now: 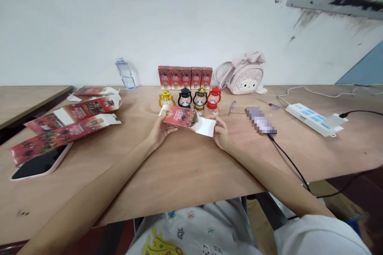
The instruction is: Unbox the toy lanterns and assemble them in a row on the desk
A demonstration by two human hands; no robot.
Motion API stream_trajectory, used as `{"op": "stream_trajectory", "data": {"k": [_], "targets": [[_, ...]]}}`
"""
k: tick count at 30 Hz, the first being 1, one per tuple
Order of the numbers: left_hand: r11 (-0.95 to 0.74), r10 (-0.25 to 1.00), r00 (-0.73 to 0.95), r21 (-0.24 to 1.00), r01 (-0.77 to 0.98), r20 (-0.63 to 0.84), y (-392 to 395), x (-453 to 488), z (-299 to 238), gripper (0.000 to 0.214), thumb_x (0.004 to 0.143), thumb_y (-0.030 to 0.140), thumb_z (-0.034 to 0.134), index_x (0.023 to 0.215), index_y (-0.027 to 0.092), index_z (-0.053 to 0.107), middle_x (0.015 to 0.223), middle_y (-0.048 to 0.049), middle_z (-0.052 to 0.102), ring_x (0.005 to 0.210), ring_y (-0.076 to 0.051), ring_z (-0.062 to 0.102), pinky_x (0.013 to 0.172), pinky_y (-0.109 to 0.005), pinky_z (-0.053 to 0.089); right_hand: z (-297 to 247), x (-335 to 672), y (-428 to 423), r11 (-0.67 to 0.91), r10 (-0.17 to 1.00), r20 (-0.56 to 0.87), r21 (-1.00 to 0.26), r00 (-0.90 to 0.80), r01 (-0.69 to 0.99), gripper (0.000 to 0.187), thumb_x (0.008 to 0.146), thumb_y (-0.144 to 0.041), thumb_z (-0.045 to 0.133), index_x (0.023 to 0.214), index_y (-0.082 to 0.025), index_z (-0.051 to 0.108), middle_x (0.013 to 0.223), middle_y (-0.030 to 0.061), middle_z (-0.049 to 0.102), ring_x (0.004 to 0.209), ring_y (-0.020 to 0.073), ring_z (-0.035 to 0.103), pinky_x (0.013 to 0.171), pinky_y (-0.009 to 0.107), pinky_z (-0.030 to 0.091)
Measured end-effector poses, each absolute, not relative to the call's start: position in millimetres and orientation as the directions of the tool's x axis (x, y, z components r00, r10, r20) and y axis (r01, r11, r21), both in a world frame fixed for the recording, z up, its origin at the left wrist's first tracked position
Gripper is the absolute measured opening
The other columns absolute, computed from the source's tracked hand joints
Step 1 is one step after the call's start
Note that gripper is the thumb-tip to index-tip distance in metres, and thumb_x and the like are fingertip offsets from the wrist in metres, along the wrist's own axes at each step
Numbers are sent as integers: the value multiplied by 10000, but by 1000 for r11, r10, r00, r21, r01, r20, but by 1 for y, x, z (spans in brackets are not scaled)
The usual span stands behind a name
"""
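A red printed carton (179,116) lies on its side between my two hands, just above the table, its right end open with a white flap (206,126) sticking out. My left hand (160,131) grips the carton's left end. The fingers of my right hand (220,132) are closed on the white flap. Right behind the carton stand several small lanterns: a gold one (166,98), a black one (184,98), a bronze one (200,99) and a red one (214,98). The carton partly covers the lower part of the gold and black ones.
Several closed red boxes (186,78) line the wall beside a pink bag (247,75). Unfolded cartons (68,131) overlap a phone (40,163) at left; a bottle (125,73) stands behind. To the right are a screwdriver (232,107), a second phone (261,120) on a cable and a power strip (312,118).
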State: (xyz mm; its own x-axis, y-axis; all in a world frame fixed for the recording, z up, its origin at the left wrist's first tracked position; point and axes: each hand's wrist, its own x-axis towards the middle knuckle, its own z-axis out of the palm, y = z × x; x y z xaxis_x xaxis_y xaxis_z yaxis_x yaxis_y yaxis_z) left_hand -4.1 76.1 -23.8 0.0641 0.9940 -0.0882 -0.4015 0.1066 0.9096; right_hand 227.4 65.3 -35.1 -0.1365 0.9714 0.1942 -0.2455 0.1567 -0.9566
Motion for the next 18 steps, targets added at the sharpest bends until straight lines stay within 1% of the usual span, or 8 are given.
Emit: {"op": "stream_trajectory", "data": {"k": [3, 6, 8, 9, 13, 15, 18], "targets": [[124, 992, 68, 898, -422, -106, 78, -7, -23, 303, 796, 455, 557, 905, 173, 584, 766, -54, 675, 685, -157, 645, 654, -259, 568, -31, 227, 63, 103, 973, 157, -950, -167, -293, 358, 570, -253, 496, 923, -267, 552, 839, -8, 644, 710, 177, 594, 570, 297, 504], [119, 993, 68, 901, -418, -100, 77, -6, -21, 301, 784, 445, 581, 906, 171, 581, 772, -49, 678, 687, -153, 647, 663, -257, 570, -27, 226, 60, 10, 973, 94, -930, -212, -368, 274, 684, -390, 541, 926, -263, 551, 882, 7, 656, 833, 206, 630, 653, 350, 558], [124, 992, 62, 898, -423, -108, 76, -5, -20, 297, 783, 440, 587, 910, 172, 579, 770, -44, 678, 679, -149, 648, 647, -247, 570, -26, 225, 59, -18, 974, 73, -920, -215, -393, 296, 714, -480, 570, 908, -257, 564, 899, 13, 656, 873, 218, 637, 664, 371, 577], [130, 992, 56, 894, -430, -117, 76, -5, -20, 292, 785, 438, 585, 911, 174, 579, 765, -42, 677, 672, -147, 648, 633, -240, 569, -26, 225, 59, -21, 976, 66, -920, -207, -392, 305, 702, -487, 608, 900, -257, 571, 914, 10, 655, 880, 220, 639, 661, 375, 585], [144, 989, 40, 875, -462, -142, 77, -6, -20, 299, 806, 458, 557, 912, 181, 591, 758, -44, 676, 665, -145, 646, 620, -226, 567, -29, 225, 63, -24, 983, 45, -930, -179, -367, 383, 604, -364, 765, 936, -268, 599, 982, -3, 658, 871, 213, 652, 643, 378, 607], [142, 989, 45, 865, -480, -137, 78, -7, -20, 331, 815, 481, 542, 933, 177, 600, 777, -49, 678, 678, -149, 648, 642, -235, 570, -31, 225, 65, -25, 983, 46, -928, -180, -371, 424, 603, -336, 781, 986, -276, 610, 993, 1, 663, 834, 203, 666, 625, 366, 612], [143, 989, 39, 842, -520, -143, 79, -9, -20, 351, 830, 485, 521, 964, 171, 608, 811, -54, 682, 698, -152, 650, 656, -242, 573, -33, 225, 68, -18, 981, 54, -932, -187, -362, 480, 628, -335, 778, 1074, -311, 603, 983, -5, 668, 753, 176, 680, 574, 319, 604]]}}
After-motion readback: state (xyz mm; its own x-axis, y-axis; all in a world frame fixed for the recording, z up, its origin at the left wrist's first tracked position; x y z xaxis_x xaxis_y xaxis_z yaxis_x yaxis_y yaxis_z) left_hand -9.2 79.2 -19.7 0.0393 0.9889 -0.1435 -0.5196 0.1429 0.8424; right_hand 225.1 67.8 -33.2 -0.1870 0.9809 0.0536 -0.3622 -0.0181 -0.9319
